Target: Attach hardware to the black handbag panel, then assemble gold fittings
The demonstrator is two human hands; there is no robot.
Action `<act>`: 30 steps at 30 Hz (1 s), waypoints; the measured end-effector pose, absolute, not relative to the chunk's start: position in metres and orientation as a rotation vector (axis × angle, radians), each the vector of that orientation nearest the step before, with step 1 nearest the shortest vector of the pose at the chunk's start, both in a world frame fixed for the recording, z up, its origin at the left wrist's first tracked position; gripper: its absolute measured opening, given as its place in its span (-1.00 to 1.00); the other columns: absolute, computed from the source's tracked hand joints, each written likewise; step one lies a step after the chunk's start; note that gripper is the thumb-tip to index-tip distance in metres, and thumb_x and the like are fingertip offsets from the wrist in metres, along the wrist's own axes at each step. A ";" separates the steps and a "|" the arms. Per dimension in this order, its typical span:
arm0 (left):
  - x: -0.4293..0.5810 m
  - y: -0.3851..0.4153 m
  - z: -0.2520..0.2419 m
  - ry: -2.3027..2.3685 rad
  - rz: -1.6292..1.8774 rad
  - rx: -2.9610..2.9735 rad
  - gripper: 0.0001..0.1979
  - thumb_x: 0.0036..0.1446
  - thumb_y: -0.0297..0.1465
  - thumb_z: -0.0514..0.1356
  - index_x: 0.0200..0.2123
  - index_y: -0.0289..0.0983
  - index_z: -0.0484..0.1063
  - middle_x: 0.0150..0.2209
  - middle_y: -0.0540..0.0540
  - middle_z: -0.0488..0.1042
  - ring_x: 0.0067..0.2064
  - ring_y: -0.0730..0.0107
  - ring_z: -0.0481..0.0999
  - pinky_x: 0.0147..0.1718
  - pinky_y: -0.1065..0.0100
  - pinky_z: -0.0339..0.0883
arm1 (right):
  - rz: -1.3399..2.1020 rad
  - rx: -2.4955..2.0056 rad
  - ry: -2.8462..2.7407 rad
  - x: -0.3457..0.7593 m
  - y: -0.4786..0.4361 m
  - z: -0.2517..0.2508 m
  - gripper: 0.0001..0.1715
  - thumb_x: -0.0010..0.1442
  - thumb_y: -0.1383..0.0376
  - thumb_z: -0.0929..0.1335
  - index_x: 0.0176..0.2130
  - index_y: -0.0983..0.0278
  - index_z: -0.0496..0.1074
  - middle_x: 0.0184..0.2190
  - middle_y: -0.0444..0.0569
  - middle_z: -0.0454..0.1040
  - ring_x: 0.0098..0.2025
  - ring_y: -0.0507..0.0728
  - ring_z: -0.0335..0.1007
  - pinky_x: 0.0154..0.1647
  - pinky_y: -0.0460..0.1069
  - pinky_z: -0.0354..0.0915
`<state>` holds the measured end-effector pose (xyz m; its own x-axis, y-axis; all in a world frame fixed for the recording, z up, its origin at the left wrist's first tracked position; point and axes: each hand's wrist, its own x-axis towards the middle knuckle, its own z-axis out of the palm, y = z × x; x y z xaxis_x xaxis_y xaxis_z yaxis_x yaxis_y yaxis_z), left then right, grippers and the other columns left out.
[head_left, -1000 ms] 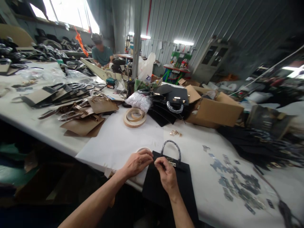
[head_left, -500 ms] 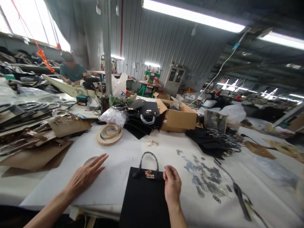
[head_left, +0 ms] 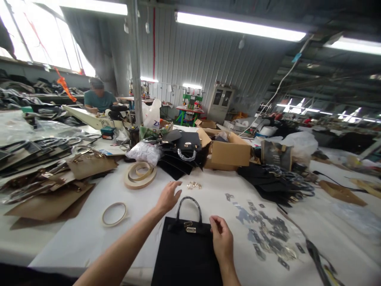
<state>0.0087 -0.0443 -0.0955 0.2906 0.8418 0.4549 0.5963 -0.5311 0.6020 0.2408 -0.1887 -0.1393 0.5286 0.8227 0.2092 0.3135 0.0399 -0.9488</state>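
Note:
A flat black handbag piece (head_left: 184,254) with a loop handle (head_left: 189,201) and a gold clasp (head_left: 189,227) lies on the white table in front of me. My right hand (head_left: 222,238) rests on its top right edge, fingers curled, with nothing visible in them. My left hand (head_left: 168,197) stretches forward over the table, fingers apart, holding nothing, just left of the handle and short of a small cluster of gold fittings (head_left: 194,185).
A thin tape ring (head_left: 114,214) and a thicker tape roll (head_left: 139,174) lie to the left, by stacks of brown bag panels (head_left: 50,198). Black bag parts (head_left: 181,153), a cardboard box (head_left: 230,153) and scattered metal pieces (head_left: 264,234) surround. Another person (head_left: 99,99) sits far back.
My left hand has left the thin tape ring and reached forward and to the right, past the bag's handle. The view has tilted up. My right hand stays on the bag's top edge.

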 end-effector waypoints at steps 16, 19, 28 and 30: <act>0.081 -0.025 -0.124 1.278 1.273 1.963 -0.76 0.32 -0.42 0.19 0.03 -0.22 0.48 0.00 -0.14 0.51 -0.10 0.34 0.58 -0.02 0.25 0.48 | 0.523 -1.506 -0.924 0.249 -0.184 -0.144 -0.45 0.12 -0.16 0.45 -0.22 0.26 0.56 -0.55 -0.12 0.48 -0.49 0.13 0.40 -0.40 0.00 0.39; 0.099 -0.066 -0.119 1.023 1.340 1.820 -0.70 0.32 -0.34 0.21 0.11 -0.18 0.45 -0.04 -0.13 0.54 -0.14 0.35 0.61 -0.07 0.24 0.53 | 0.597 -1.394 -0.744 0.250 -0.182 -0.145 -0.46 0.07 -0.11 0.50 -0.19 0.27 0.56 -0.47 -0.10 0.52 -0.48 0.08 0.39 -0.43 -0.02 0.37; 0.137 -0.166 -0.127 0.860 1.105 1.433 -0.76 0.29 -0.24 0.25 -0.11 -0.25 0.57 -0.19 -0.15 0.67 -0.19 0.20 0.70 -0.12 0.16 0.62 | 0.838 -0.994 -0.412 0.261 -0.196 -0.141 -0.63 0.03 0.08 0.58 -0.22 0.21 0.56 -0.24 -0.09 0.60 -0.24 0.06 0.51 -0.15 -0.01 0.45; 0.136 -0.166 -0.125 0.871 1.098 1.481 -0.78 0.29 -0.26 0.25 -0.11 -0.23 0.59 -0.19 -0.13 0.68 -0.20 0.20 0.70 -0.13 0.18 0.62 | 0.929 -0.970 -0.439 0.259 -0.205 -0.141 -0.62 0.06 0.09 0.57 -0.16 0.20 0.59 -0.18 -0.06 0.62 -0.16 0.10 0.53 -0.04 0.03 0.46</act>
